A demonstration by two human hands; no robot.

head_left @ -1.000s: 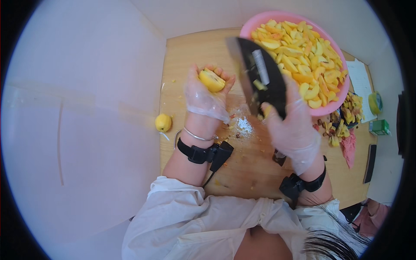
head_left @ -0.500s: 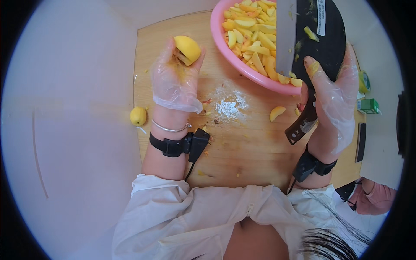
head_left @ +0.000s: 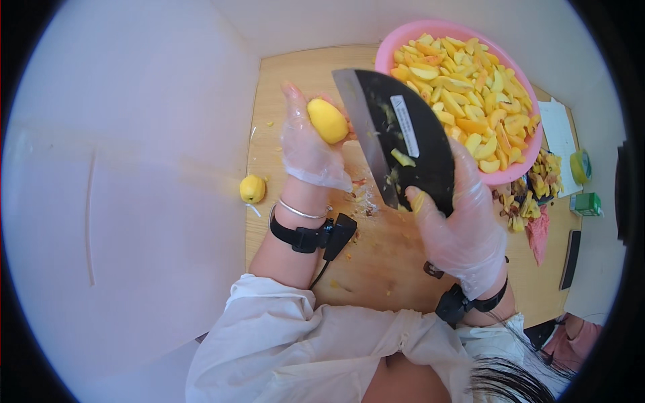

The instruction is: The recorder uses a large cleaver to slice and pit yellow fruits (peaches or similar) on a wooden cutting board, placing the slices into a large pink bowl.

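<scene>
My left hand (head_left: 306, 149), in a clear plastic glove, is closed around a peeled, partly cut yellow peach (head_left: 327, 121). Its smooth rounded side faces up. A broad cleaver (head_left: 428, 164) with a black blade and a bare pale edge is gripped in my gloved right hand (head_left: 470, 228), thumb lying on the blade face. The blade tilts just right of the peach, and bits of fruit cling to it. Most of the brown handle is hidden under the hand. Behind the cleaver, a pink basin (head_left: 500, 177) holds a heap of yellow peach slices (head_left: 463, 101).
Another peeled yellow peach (head_left: 252, 189) sits at the wooden table's (head_left: 376, 269) left edge. Peelings and pits (head_left: 537, 181) lie right of the basin, near a pink cloth (head_left: 538, 235), a green box (head_left: 586, 204) and a round yellow-green container (head_left: 580, 166). Walls stand left and behind.
The cleaver has moved left from in front of the basin to beside the peach. My left hand has turned the peach, so its cut, hollow side no longer shows. The view has shifted too.
</scene>
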